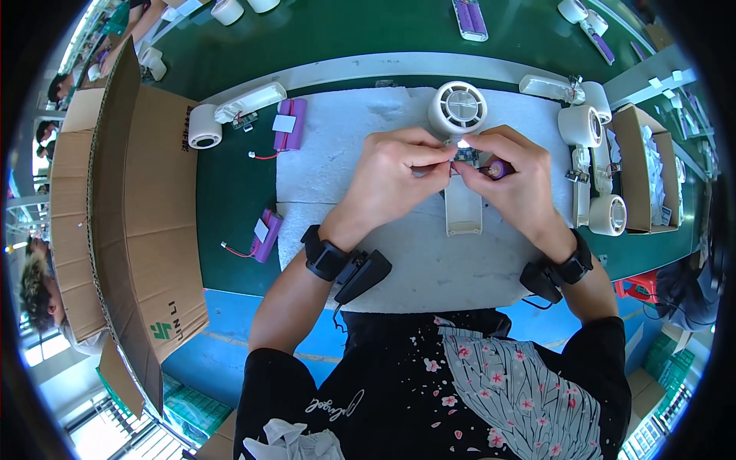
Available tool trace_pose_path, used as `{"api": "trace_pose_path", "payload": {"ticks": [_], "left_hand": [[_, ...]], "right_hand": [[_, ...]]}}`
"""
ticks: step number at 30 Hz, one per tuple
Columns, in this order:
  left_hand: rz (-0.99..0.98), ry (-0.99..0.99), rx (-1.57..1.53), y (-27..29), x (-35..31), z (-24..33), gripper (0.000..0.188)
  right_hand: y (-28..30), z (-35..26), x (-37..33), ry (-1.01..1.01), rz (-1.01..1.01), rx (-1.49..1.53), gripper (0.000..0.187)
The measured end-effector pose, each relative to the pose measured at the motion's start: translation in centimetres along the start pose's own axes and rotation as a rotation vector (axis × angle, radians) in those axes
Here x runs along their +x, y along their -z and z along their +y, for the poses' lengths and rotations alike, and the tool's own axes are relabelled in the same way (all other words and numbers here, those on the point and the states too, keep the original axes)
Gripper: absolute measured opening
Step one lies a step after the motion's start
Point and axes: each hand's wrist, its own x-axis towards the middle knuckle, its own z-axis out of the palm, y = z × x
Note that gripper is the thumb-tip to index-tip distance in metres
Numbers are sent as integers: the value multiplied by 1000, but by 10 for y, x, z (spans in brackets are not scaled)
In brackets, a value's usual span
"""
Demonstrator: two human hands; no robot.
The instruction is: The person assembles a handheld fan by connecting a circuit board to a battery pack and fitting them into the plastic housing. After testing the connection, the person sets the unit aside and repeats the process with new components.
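Observation:
In front of me lies an opened white handheld fan, its round grille head [458, 109] pointing away and its hollow handle shell [464, 213] toward me. A small green circuit board [465, 155] sits between head and handle. My left hand [402, 170] is closed at the board's left edge, thumb and fingertips pinched; what they hold is too small to make out. My right hand [515, 172] curls around a purple cylinder, apparently a battery [500, 169], seen end-on. Its thumb and index finger reach to the board's right side.
A white foam mat [368, 261] covers the table under the work. Purple battery packs [290, 124] with leads lie left, beside a tall cardboard box [157, 222]. More opened fans [580, 126] and a small carton [642, 172] stand right. A pale rail [337, 70] crosses behind.

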Motion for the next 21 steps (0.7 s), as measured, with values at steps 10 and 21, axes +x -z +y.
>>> {"api": "trace_pose_path", "payload": {"ticks": [10,21], "left_hand": [[-76,108,-117,8,0,5,23],[-265,295,-286,7,3,0,35]], "right_hand": [[8,-13,-5,-115,-75,16,25],[5,-7,-9,-21,-72,-98,22]]}}
